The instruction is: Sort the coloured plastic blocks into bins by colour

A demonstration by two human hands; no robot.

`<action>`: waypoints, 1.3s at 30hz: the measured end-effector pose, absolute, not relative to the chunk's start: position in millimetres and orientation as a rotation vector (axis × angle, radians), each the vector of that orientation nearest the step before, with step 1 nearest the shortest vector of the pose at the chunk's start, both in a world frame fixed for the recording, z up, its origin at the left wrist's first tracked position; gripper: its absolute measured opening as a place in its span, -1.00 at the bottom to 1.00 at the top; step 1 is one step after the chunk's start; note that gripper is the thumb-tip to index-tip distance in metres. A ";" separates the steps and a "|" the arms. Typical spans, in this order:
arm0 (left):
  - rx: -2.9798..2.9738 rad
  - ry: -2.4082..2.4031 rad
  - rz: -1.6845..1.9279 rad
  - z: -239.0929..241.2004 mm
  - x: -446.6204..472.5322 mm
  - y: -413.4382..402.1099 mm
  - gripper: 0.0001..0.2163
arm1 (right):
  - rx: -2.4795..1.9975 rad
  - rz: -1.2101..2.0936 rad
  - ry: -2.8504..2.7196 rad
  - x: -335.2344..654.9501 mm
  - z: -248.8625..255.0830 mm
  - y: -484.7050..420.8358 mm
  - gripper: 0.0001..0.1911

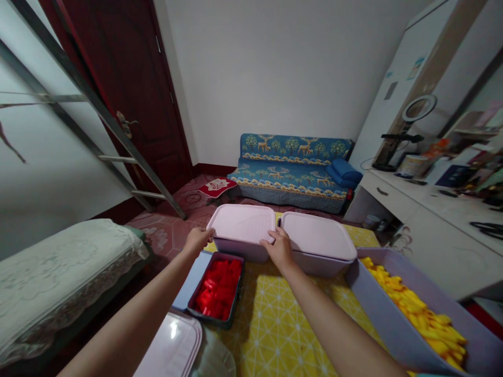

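A pale pink lid [241,222] lies over a lavender storage box [243,249] at the far side of the table. My left hand [198,240] is closed on the lid's left edge. At the lid's right edge, my right hand [280,246] grips with thumb and fingers. Just right of that hand stands a second lavender box [320,264] under its own pink lid [318,234]. Below my left hand, a small dark case [230,320] with a light blue lid [192,280] swung open holds red pieces [219,288].
An open lavender bin [369,293] with yellow pieces [416,314] stands at the right. Another pink lid [173,345] lies at lower left, beside a translucent plastic item [214,356]. Yellow patterned cloth [283,319] covers the table. Beyond are a blue sofa [291,178] and a ladder [118,131].
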State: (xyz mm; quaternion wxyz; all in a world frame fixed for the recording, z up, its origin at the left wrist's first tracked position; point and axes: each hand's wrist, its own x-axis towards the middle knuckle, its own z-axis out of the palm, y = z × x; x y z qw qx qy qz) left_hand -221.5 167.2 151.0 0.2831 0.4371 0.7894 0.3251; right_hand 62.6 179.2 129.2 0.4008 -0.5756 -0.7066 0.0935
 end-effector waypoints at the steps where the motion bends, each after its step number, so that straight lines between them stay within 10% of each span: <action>1: 1.212 2.151 0.829 152.4 -222.9 169.4 -0.64 | -1.472 0.235 -1.792 60.7 130.7 180.2 -0.62; 17: 1.539 2.495 0.250 158.5 -211.4 166.3 -0.48 | -1.692 0.080 -2.062 56.1 138.5 165.1 -0.58; 39: 1.609 2.395 0.438 160.8 -220.1 188.8 -0.76 | -1.805 0.248 -1.906 67.3 156.8 212.8 -0.68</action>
